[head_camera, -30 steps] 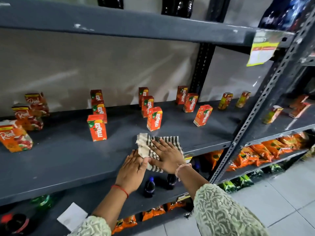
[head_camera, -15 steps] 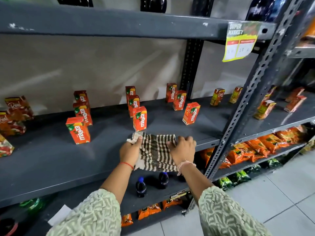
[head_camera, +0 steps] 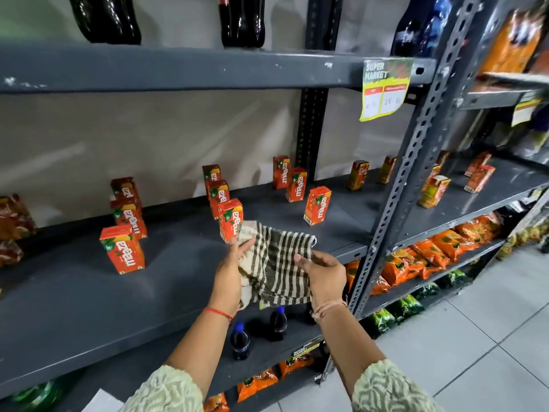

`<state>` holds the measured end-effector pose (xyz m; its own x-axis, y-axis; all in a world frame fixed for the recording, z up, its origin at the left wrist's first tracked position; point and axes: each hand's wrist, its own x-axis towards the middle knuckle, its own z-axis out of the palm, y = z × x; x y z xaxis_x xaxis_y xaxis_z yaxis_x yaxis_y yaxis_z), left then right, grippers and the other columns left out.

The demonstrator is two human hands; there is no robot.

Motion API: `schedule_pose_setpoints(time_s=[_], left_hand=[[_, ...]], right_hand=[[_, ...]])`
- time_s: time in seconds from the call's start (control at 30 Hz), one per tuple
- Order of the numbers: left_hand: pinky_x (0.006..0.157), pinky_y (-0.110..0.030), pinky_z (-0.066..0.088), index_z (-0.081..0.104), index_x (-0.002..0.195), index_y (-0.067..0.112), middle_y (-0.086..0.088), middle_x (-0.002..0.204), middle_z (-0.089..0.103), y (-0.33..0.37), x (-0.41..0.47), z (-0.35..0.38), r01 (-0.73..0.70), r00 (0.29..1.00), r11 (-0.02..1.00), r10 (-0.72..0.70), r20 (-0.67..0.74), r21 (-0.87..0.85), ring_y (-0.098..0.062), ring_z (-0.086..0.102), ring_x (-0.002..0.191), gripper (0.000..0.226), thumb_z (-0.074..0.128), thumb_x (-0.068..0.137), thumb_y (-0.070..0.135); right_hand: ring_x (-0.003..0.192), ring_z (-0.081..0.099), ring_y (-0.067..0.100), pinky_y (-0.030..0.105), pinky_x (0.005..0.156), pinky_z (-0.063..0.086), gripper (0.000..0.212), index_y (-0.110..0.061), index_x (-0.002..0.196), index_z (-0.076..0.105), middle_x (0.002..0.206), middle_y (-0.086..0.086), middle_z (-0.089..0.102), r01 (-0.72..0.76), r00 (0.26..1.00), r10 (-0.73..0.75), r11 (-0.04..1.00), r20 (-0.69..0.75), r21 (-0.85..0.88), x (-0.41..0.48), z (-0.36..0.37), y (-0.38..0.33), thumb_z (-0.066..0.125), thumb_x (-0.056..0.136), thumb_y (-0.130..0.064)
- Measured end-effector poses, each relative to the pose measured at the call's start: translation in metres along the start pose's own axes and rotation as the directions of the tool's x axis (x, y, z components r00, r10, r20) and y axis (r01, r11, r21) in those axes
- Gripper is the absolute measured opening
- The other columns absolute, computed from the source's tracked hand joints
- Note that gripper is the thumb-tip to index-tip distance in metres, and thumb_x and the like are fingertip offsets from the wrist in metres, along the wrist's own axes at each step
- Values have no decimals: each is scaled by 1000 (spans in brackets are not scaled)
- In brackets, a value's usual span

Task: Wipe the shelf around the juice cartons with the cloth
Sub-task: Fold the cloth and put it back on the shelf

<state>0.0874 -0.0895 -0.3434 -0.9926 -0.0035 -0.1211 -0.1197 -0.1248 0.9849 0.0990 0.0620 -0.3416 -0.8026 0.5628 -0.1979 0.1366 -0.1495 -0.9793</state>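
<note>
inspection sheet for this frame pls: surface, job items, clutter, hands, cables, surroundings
Surface: grey metal shelf, bare at front left.
Job's things: striped cloth lifted off the shelf, spread between both hands; orange juice cartons upright in spaced rows.
Clutter: darker cartons at far left edge, blurred.
Grippers: left hand grips the cloth's left edge; right hand grips its right edge.
Cables: nothing seen.
Surroundings: dark bottles on the shelf above; yellow price tag on its edge; small bottles and orange packets below; tiled floor at right.
</note>
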Motion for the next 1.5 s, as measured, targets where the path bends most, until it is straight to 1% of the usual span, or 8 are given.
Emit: schedule_pose_setpoints(time_s=[0.1,0.2,0.37,0.47,0.7,1.0,1.23,1.5], left_hand=[[81,-34,40,67,101,34,1,106,59,32,-12,8,-68,996,990,75,52,-126,-12,48,91,90,31,47,95],[112,-56,17,65,108,29,-9,131,52,86,-37,22,-176,975,971,195,110,-165,-37,35,129,96,19,53,92],[106,-65,1,62,113,20,-35,128,36,168,-75,38,-298,913,921,352,208,-250,-53,15,126,100,19,48,82],[99,-55,34,59,116,11,-24,99,61,206,-76,49,-346,881,898,411,236,-271,-35,65,91,100,7,62,78],[47,-18,53,66,96,8,3,72,74,272,-71,77,-415,824,860,494,277,-298,-9,69,64,68,18,87,56],[62,-18,47,65,71,9,1,68,67,357,50,132,-579,814,793,577,73,189,-11,61,71,20,58,76,-10],[85,-33,48,64,103,-1,-15,107,64,342,116,152,-393,881,572,459,116,720,-30,60,101,26,57,78,2],[85,-29,46,62,107,-1,-17,118,63,335,111,164,-271,871,267,477,118,925,-30,57,107,26,50,85,7]], right_hand=[[78,58,16,24,81,47,33,-1,96,67,75,-4,61,138,990,-138,990,1,33,-16,-4,-28,81,67,-8],[82,64,17,29,83,53,38,0,101,68,81,1,68,254,967,-254,963,-9,84,-26,-10,-69,81,66,-9],[71,67,7,19,72,55,27,-20,81,68,75,-3,68,467,878,-478,854,-12,230,-38,-31,-154,80,65,-3],[88,69,28,39,88,54,27,-12,85,69,88,11,71,539,831,-555,788,-35,298,-39,-39,-205,81,62,-4],[89,70,35,44,88,54,20,-10,77,69,87,17,73,649,704,-707,679,68,344,-44,-61,-301,78,61,-3],[91,68,31,48,93,53,31,3,98,68,94,20,71,566,790,-580,815,202,128,77,-27,-386,75,68,5],[80,57,22,36,78,53,31,-18,64,51,80,12,59,742,629,-751,503,201,-443,125,-15,-372,65,75,7],[101,64,33,37,91,53,26,2,104,67,109,20,69,579,701,-613,191,365,-793,137,-9,-370,46,89,0]])
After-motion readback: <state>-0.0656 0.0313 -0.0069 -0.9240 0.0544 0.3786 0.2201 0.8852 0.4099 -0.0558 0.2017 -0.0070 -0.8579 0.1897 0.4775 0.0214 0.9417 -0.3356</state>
